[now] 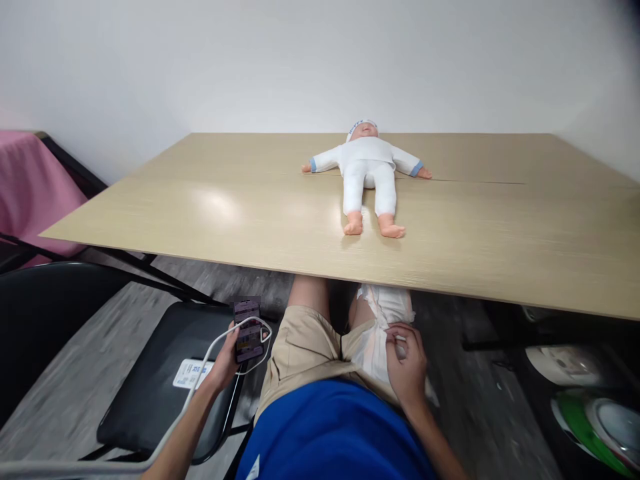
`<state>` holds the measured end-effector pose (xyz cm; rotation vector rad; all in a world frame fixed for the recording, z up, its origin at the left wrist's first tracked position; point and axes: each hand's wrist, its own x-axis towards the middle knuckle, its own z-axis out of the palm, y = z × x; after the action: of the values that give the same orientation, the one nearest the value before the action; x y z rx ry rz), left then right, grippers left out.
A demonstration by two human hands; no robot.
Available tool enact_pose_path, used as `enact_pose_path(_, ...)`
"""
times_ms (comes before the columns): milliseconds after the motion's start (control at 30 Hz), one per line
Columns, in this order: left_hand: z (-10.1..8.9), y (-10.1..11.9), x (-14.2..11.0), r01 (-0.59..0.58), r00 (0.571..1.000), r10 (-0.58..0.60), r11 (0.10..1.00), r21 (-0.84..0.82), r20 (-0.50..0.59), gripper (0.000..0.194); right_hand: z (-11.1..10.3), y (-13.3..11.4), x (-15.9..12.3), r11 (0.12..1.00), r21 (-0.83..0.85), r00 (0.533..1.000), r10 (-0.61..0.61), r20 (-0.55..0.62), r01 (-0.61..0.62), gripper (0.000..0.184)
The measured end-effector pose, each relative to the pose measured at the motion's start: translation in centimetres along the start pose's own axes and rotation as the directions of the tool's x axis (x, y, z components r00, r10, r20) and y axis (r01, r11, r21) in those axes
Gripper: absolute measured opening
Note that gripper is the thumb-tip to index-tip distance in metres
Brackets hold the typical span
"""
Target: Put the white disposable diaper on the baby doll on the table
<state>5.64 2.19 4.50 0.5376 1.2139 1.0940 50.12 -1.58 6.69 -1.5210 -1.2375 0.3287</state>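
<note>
My left hand [226, 360] is closed around a smartphone [249, 337] with a lit screen, held to the left of my lap. A white cable [214, 343] loops across the phone and runs down along my left forearm. On my right thigh lies a white disposable diaper [393, 303], partly under the table edge. My right hand [407, 363] rests on the diaper with its fingers curled in and pinched on its material. A baby doll [369, 160] in a white suit with blue cuffs lies on its back on the table, arms spread, feet toward me.
The wooden table [240, 220] stands against a white wall, its front edge over my knees. A black folding chair [165, 380] with a white label is at my left. Pink cloth [37, 187] hangs at the far left. A green and white round object [600, 427] sits low at the right.
</note>
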Motion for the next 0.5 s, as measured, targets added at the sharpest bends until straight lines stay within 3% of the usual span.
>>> enact_pose_path(267,-0.28,-0.18,-0.06,0.018,0.999,-0.017,0.999,-0.027,0.03,0.071,0.2,0.07,-0.3,1.0,-0.002,1.0,-0.01,0.022,0.01,0.009)
enact_pose_path(500,-0.22,-0.17,-0.09,0.039,0.998,-0.04,0.999,-0.016,-0.048,0.081,0.37,0.0,-0.45,1.0,0.002,0.999,0.018,0.037,-0.018,0.012)
